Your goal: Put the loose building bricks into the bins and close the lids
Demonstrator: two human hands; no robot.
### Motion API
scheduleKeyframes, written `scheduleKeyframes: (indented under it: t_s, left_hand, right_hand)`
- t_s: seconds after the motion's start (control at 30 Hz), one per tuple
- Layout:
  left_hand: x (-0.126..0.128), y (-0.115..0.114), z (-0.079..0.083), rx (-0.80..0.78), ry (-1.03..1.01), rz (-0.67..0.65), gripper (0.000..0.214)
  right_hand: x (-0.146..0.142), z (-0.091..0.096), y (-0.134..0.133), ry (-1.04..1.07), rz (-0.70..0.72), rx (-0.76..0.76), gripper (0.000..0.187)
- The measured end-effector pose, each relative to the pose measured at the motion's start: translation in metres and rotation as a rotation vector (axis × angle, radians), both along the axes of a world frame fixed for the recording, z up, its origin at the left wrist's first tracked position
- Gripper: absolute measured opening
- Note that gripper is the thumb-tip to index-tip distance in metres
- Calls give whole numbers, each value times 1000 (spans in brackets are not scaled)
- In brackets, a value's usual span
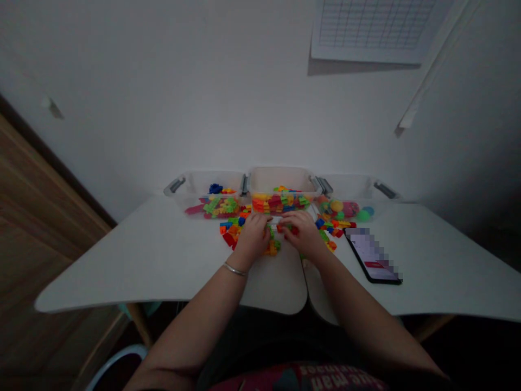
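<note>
Bearing down over the white counter (122, 260), light, stiff red and green plastic bricks (280, 228) are pinched at their edges by curled fingers (290, 220) of the left hand (253, 238) and right hand (300, 233), close together.

Glossy plastic bricks (272, 248) lay beneath the left hand (253, 236) (smooth, hard-looking), with translucent plastic bins (280, 179) beyond it, on a matt white surface (163, 260).

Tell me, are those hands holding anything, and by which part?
The left hand and right hand meet over plastic bricks; their fingers hide any grip, so what is held, and where, cannot be told.
</note>
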State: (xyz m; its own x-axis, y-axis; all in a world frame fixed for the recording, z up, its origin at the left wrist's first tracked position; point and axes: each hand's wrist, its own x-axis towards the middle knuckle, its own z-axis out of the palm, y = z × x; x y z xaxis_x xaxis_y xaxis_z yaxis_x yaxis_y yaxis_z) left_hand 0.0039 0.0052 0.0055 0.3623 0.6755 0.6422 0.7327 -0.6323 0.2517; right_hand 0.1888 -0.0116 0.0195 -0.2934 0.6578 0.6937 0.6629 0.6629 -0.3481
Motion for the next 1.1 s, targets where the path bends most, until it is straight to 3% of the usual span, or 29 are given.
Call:
scheduleKeyframes:
  t_s: [0.2, 0.43, 0.77, 1.1]
  left_hand:
    - [1, -5, 3, -22, 110, 247, 23]
    - [2, -5, 0, -92, 183, 304, 24]
    - [-1, -6, -9, -89, 164, 70, 25]
    - [-1, -6, -1, -65, 186, -70, 41]
  right_hand:
    - [-7, -15, -7, -272, 121, -207, 20]
    - [-11, -15, -12, -331, -61, -316, 22]
    - [-5, -29, -5, -274, -174, -216, 26]
    - [-6, -21, -6, -41, -172, -163, 25]
